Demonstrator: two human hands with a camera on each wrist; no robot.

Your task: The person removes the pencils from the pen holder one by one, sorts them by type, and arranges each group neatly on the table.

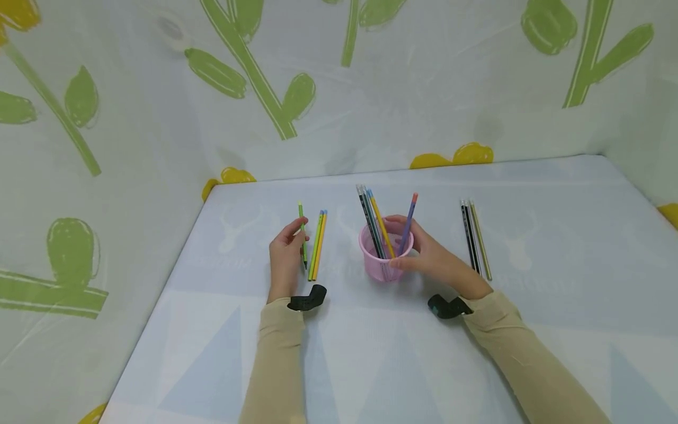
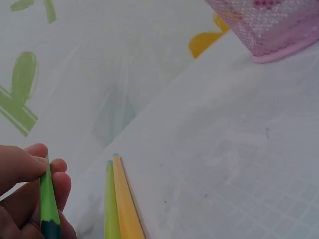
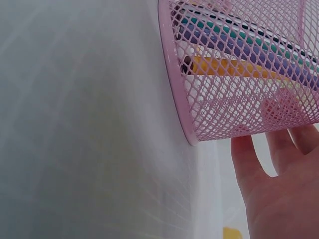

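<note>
My left hand (image 1: 285, 259) pinches a green pencil (image 1: 304, 254) between thumb and fingers, its dark tip pointing down toward me. Just right of it, a lime-green pencil (image 1: 316, 245) and a yellow-orange pencil (image 2: 125, 204) lie side by side on the table. My right hand (image 1: 439, 262) grips a pink mesh pencil cup (image 1: 381, 272) from the right, thumb at the near rim and fingers round the far side. Several pencils lean in the cup, among them a yellow pencil (image 1: 380, 219) and a purple pencil (image 1: 408, 224) with a reddish end.
Black pencils (image 1: 468, 235) and a gold-coloured pencil (image 1: 480, 240) lie on the table (image 1: 371, 353) right of the cup, partly behind my right wrist. Fabric walls (image 1: 402, 106) with leaf prints rise at the table's back and left edges. Both wrists carry black mounts (image 1: 312, 298).
</note>
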